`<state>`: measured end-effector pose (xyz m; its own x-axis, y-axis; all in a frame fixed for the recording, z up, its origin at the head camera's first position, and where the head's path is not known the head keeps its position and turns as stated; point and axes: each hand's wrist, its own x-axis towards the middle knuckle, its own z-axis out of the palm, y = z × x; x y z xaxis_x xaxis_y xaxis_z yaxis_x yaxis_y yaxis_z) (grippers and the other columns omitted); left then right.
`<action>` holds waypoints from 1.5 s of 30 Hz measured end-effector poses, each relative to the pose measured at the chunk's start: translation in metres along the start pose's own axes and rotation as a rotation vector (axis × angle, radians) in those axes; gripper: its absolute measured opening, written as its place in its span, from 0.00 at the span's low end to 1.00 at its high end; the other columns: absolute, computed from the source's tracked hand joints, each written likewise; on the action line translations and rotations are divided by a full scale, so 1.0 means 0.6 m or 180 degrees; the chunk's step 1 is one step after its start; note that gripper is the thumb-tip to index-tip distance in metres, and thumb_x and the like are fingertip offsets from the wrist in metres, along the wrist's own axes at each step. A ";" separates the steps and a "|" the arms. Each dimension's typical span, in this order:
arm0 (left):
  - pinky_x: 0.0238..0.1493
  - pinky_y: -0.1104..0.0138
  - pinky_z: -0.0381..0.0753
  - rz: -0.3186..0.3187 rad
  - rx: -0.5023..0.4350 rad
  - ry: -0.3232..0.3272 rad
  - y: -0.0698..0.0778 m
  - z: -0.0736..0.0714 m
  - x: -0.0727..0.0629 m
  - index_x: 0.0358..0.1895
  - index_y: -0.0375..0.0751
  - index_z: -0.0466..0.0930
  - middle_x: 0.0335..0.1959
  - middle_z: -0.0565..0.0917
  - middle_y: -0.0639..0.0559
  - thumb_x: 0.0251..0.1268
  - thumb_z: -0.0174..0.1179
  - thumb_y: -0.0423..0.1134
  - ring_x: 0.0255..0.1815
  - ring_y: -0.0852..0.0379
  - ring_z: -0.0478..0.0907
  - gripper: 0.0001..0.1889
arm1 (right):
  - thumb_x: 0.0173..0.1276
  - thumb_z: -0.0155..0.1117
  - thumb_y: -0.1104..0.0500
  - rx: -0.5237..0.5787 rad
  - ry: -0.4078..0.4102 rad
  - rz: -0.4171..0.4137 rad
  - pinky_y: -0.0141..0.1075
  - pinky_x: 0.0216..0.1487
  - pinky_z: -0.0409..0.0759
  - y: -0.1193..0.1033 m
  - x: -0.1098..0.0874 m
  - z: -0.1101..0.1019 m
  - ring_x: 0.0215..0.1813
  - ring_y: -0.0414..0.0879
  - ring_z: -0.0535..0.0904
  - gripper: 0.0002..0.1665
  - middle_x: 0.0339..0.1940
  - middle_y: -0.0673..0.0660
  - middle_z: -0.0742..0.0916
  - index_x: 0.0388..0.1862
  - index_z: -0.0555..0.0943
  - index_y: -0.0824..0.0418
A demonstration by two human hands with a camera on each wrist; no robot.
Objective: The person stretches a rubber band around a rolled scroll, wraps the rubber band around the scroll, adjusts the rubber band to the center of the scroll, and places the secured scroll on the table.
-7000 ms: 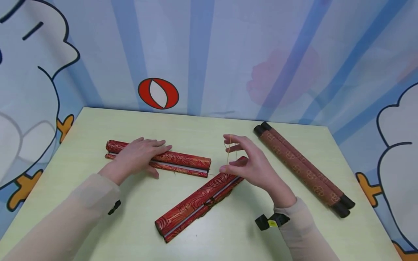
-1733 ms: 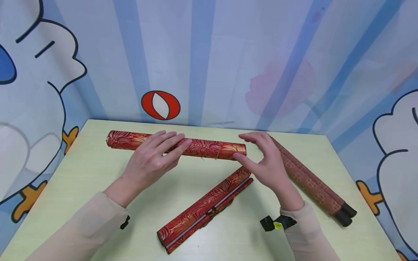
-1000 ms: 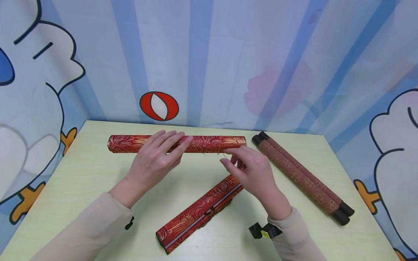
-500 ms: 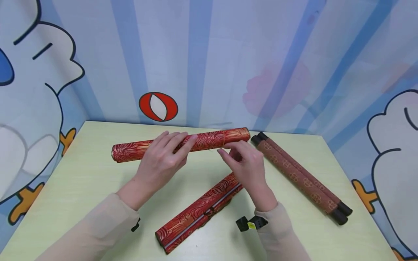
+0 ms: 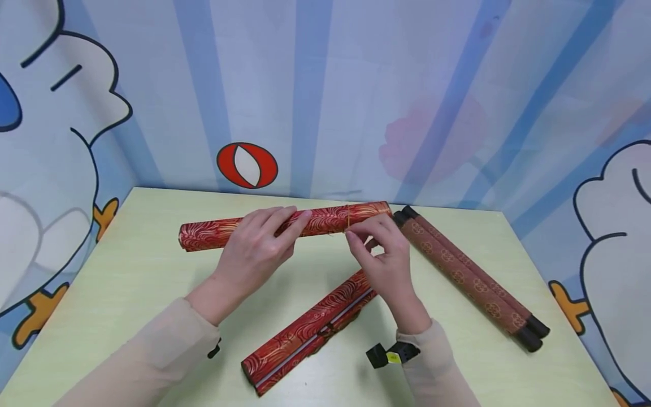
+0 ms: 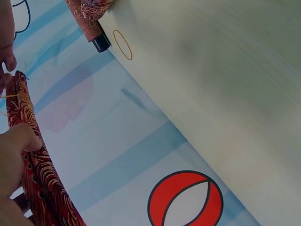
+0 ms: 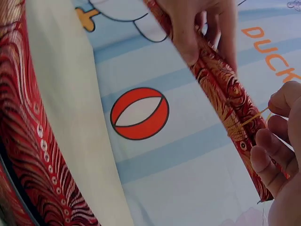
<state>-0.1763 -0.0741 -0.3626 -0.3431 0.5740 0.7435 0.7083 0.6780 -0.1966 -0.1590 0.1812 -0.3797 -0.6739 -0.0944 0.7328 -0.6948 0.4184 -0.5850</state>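
Note:
A rolled red scroll (image 5: pixel 325 219) with a swirling gold pattern is held up off the table, its right end tilted slightly higher. My left hand (image 5: pixel 256 243) grips it round the middle, thumb on the near side. Near the right end a thin yellow rubber band (image 7: pixel 254 118) goes round the roll. In the right wrist view, my right hand (image 7: pixel 284 136) pinches this band and pulls it out from the scroll, with other fingertips against the roll. Below lies a second red scroll (image 5: pixel 305 333), slanted on the table; my right hand hides its upper end in the head view.
A brown scroll (image 5: pixel 468 271) with two rolls and black end caps lies slanted on the right of the pale table (image 5: pixel 127 271). Another loose rubber band (image 6: pixel 122 44) lies on the table in the left wrist view. A printed cloth wall (image 5: pixel 346 102) stands behind.
The red scroll, earlier on the table under my left hand, is now raised with the band round it. My right hand has moved from the scroll's end to pinch the band.

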 end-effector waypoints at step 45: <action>0.49 0.51 0.90 0.0237 -0.0186 0.0523 -0.018 -0.022 0.022 0.66 0.39 0.85 0.51 0.87 0.37 0.55 0.77 0.26 0.48 0.39 0.85 0.31 | 0.90 0.45 0.42 0.2045 -0.1735 0.2344 0.46 0.51 0.92 0.013 -0.021 0.004 0.47 0.54 0.94 0.34 0.59 0.67 0.90 0.77 0.75 0.65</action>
<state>-0.1804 -0.0797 -0.3425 -0.1864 0.5356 0.8237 0.7642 0.6059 -0.2210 -0.1566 0.1832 -0.3942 -0.8849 -0.4651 -0.0243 0.0243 0.0060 -0.9997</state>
